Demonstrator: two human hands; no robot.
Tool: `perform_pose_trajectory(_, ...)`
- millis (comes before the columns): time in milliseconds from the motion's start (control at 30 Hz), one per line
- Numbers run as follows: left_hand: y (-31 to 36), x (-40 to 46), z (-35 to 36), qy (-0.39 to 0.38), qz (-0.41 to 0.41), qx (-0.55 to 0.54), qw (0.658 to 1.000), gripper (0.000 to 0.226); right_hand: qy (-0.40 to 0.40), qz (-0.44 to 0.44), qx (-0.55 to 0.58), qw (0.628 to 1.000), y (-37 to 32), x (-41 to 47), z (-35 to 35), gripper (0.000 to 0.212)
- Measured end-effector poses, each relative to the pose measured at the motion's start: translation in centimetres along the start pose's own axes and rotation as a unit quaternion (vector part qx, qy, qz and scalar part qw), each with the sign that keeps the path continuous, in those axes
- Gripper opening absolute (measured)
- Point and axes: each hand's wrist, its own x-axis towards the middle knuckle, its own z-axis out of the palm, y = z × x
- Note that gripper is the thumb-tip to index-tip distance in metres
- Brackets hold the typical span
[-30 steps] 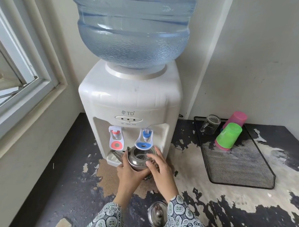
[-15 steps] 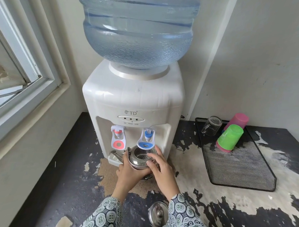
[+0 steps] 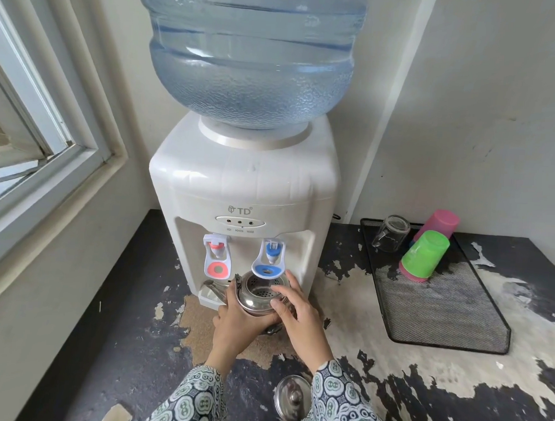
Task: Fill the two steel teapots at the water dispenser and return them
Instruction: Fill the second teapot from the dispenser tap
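One steel lid (image 3: 292, 398) lies nearest me on the counter (image 3: 120, 346), then my left hand (image 3: 239, 325) and right hand (image 3: 297, 313) both grip one open teapot (image 3: 256, 297) under the blue tap (image 3: 269, 257), one of two, with three cups beyond.

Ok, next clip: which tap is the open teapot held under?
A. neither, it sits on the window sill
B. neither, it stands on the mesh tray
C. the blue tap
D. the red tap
C: both hands, the left hand and the right hand, hold the lidless teapot with its mouth right below the blue tap; the red tap is off to its left.
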Motion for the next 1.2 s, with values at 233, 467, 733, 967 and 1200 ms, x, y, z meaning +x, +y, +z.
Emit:
perform_pose_trajectory(233, 0.04, -0.13, -0.08, -0.005, 0.001, -0.013, 1.0, 0.122, -0.001, 0.007, 0.006, 1.0, -0.01, -0.01, -0.02, 0.028)
perform_pose_trajectory(467, 0.25, -0.56, -0.24, -0.015, 0.017, -0.044, 0.999, 0.124, -0.001, 0.007, 0.003, 1.0, 0.01, -0.08, -0.08, 0.028)
perform_pose_trajectory(733, 0.24, -0.7, -0.52, -0.026, 0.041, -0.097, 0.994, 0.122, 0.0, 0.008, -0.005, 1.0, 0.05, -0.18, -0.06, 0.028)
perform_pose_trajectory(967, -0.06, -0.36, -0.32, -0.025, 0.054, -0.099, 0.993, 0.119, -0.002, -0.007, -0.045, 0.999, 0.11, -0.2, -0.09, 0.03)
perform_pose_trajectory(1200, -0.26, -0.17, -0.3, -0.024, 0.053, -0.082, 0.995, 0.129, 0.005, -0.018, -0.075, 0.997, 0.18, -0.32, 0.03, 0.031)
